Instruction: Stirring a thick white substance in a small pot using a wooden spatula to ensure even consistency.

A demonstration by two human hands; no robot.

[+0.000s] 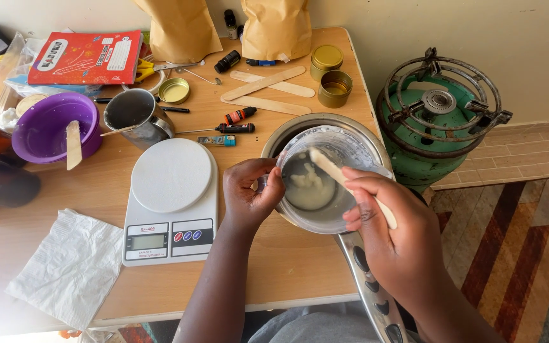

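**A:** From the head camera looking down, what do the hands have?

**B:** The left hand (249, 194) is closed around the near-left rim of a clear plastic bowl (325, 216), thumb and fingers pinching the edge. The right hand (382, 222) is curled shut on a flat wooden stick (328, 166). The bowl sits inside a wide metal pan (376, 136) at the table's right edge.

**B:** The stick's long axis runs diagonally, from the right hand at lower right up and left into the bowl. Its far tip rests in pale, lumpy, waxy matter (306, 181) that is partly melted. The right hand is nearer the stick; the left only steadies the bowl.

**A:** What lies about them?

**B:** Just left of the bowl, a white digital scale (169, 203) with a round, smooth platform. Further left, a crumpled white paper napkin (71, 267) and a purple bowl (49, 130) with another wooden stick leaning in it. Behind the scale, a dull metal cup (136, 114). At the back, three flat wooden sticks (268, 92), two round gold tins (332, 76), small dark dropper bottles, brown paper bags (274, 28) and a red booklet (84, 57).

**A:** And off the wooden table (96, 190)?

**B:** On the floor to the right, a green gas cylinder (436, 121) with a burner ring, beside a striped rug (516, 254).
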